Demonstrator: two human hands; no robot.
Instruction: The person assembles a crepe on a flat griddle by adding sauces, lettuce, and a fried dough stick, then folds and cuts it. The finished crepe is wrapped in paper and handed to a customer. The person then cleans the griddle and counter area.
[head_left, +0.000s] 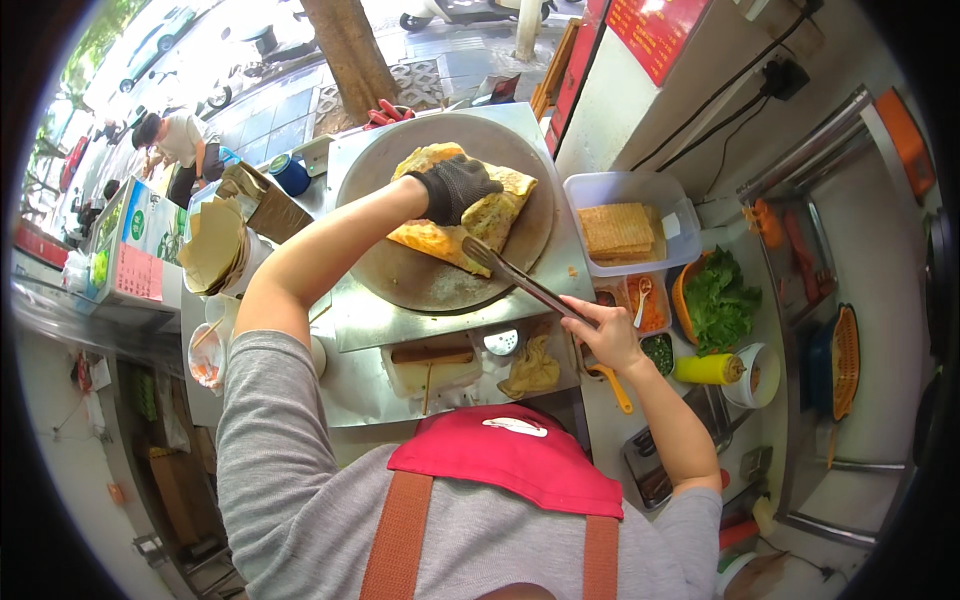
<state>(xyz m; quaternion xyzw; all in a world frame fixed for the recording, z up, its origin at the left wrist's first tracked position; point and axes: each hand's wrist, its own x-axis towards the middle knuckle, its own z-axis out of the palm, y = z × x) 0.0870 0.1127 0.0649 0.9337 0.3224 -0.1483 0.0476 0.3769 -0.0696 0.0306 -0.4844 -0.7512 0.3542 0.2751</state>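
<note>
A browned egg crepe, partly folded, lies on a round griddle. My left hand wears a dark dotted glove and reaches over the crepe's middle. Its fingers are curled onto a folded part; the fingertips are partly hidden. Bare, my right hand grips metal tongs near their handle end. The tongs' tips meet the crepe's near edge, at the lower right of the gloved hand.
Right of the griddle stand a clear tub of crisp sheets, lettuce in a basket and a yellow bottle. A cloth and shaker sit in front. Paper bags stand left; a person sits beyond.
</note>
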